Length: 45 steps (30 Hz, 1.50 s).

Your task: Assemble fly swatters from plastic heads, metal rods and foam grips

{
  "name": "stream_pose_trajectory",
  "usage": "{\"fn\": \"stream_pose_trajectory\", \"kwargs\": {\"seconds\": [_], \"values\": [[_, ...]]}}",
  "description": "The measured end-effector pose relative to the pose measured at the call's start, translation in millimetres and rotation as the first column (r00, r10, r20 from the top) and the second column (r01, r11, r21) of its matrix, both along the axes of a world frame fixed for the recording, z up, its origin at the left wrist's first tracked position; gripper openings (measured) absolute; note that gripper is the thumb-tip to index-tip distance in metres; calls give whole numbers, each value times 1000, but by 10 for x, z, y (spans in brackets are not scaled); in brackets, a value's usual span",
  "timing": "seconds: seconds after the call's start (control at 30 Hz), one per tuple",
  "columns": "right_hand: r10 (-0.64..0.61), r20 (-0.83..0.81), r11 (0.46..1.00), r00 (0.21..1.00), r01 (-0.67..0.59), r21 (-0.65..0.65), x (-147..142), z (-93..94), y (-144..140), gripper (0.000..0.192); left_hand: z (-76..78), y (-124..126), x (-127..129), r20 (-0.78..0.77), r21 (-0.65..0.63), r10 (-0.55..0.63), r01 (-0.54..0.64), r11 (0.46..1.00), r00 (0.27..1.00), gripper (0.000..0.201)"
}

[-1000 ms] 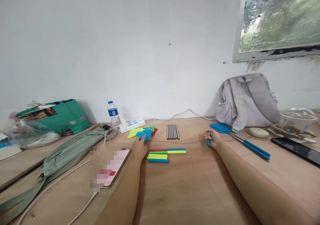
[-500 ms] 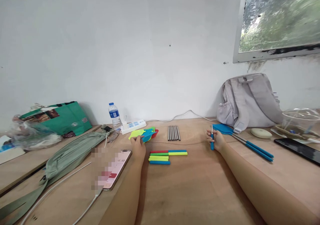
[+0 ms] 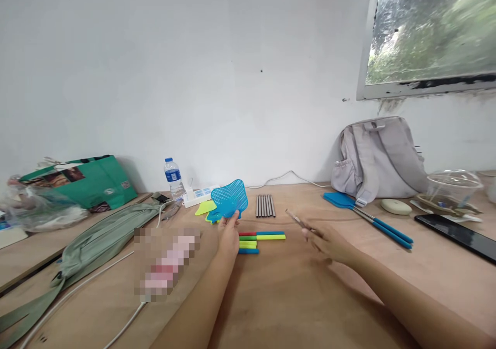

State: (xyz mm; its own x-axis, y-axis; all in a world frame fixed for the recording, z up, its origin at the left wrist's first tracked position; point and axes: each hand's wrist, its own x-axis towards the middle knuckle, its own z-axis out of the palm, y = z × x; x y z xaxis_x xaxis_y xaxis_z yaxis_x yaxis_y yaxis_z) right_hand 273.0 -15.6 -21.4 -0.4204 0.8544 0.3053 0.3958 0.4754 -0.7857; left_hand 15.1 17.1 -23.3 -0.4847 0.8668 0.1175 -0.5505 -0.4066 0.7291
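Note:
My left hand (image 3: 228,235) is closed on the lower edge of a blue fly swatter head (image 3: 229,194), raised with its perforated face towards me. Behind it lie other swatter heads, of which a yellow-green one (image 3: 205,208) shows. My right hand (image 3: 325,240) grips a fly swatter handle (image 3: 296,218), its metal tube pointing left and up; the fingers cover the blue grip. Between the hands are a row of metal tubes (image 3: 265,206) and several coloured grips (image 3: 271,236), partly hidden by my left hand.
To the right, blue fly swatters (image 3: 372,220) lie before a grey backpack (image 3: 382,158), near a black phone (image 3: 457,235) and a plastic bowl (image 3: 453,186). A water bottle (image 3: 173,176), power strip (image 3: 197,196), blurred phone (image 3: 170,261) and green strap bag (image 3: 112,230) are on the left.
My left hand has lifted the blue swatter head off the pile and moved right. My right hand has come left, tilting the handle from upright to point left.

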Motion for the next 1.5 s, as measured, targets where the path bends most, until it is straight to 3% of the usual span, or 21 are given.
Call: {"fn": "stream_pose_trajectory", "kwargs": {"seconds": [0.07, 0.17, 0.37, 0.53, 0.77, 1.07, 1.4, 1.5], "values": [[42, 198, 983, 979, -77, 168, -63, 42, -85, 36, 17, -39, 74, 78, -8, -46, 46, 999, 996, 30], [54, 303, 951, 951, -141, 275, -170, 56, -154, 37, 41, -103, 182, 116, -32, -90, 94, 995, 989, 29], [-49, 238, 944, 970, -33, 329, -248, 2, -165, 41, 16, -199, 323, 20, -45, -197, 197, 979, 980, 29], [-38, 233, 932, 972, -50, 359, -241, -14, -146, 41, 12, -269, 390, -60, -55, -262, 259, 964, 963, 36], [-48, 232, 938, 972, -36, 345, -253, -33, -141, 40, 15, -303, 428, -120, -61, -317, 311, 948, 941, 35], [-116, 99, 980, 988, 98, 173, -298, -42, -176, 24, 39, -351, 484, -143, -69, -321, 314, 947, 936, 41], [-141, 27, 959, 990, 130, 252, -388, 21, -299, 21, 71, -410, 540, -378, 26, -178, 203, 979, 909, 23], [-114, -10, 969, 993, 113, 221, -426, 38, -307, 20, 96, -398, 522, -359, 66, -158, 194, 979, 920, 26]]}}
